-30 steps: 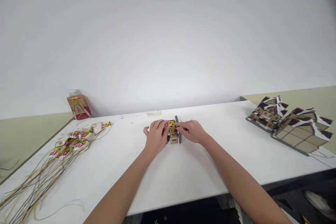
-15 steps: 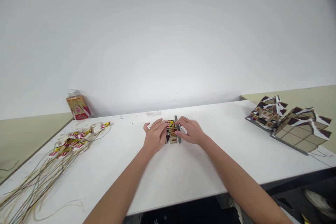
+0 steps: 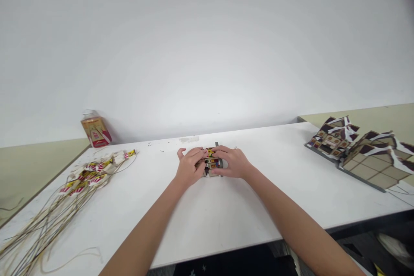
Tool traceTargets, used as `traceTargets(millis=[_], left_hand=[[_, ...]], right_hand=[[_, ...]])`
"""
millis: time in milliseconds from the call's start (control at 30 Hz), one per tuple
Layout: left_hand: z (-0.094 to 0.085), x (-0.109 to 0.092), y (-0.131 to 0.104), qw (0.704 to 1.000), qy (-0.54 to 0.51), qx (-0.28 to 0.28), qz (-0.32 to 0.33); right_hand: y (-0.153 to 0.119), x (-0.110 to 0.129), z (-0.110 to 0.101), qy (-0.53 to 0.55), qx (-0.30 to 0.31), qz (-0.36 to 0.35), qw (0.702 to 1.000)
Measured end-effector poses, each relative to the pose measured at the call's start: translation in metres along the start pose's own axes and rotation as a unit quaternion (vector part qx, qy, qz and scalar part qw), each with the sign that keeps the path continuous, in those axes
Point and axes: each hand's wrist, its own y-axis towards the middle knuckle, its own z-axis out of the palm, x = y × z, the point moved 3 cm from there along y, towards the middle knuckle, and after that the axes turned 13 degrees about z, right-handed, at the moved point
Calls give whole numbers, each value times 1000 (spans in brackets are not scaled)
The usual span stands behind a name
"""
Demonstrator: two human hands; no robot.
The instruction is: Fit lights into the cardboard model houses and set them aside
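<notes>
Between my two hands, a small printed model house [image 3: 212,164] lies on the white table, with a dark grey base strip along its right side. My left hand [image 3: 191,166] grips its left side, thumb and fingers on the printed face. From the right, my right hand [image 3: 233,162] holds the piece, its fingertips on the upper part and its thumb lower down. The fingers cover much of the house's front.
At the left lies a bundle of small printed pieces [image 3: 93,173] with long wires. A bottle [image 3: 96,129] stands at the back left. Two model houses [image 3: 333,140] [image 3: 377,161] on grey bases stand at the right of the white table [image 3: 194,233].
My right fingers and thumb have moved left, from the base strip onto the printed front. My left thumb has shifted onto the house's face.
</notes>
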Motion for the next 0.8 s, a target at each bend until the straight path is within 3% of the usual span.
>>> traceTargets(millis=[533,800], left_hand=[[-12,3,-9,1000,-6,16,-12],[-6,3,-4,999,-38,30,-10]], right_hand=[[0,-7,-4,7,-55,-76,996],[5,-3,2,6,-27,-49,998]])
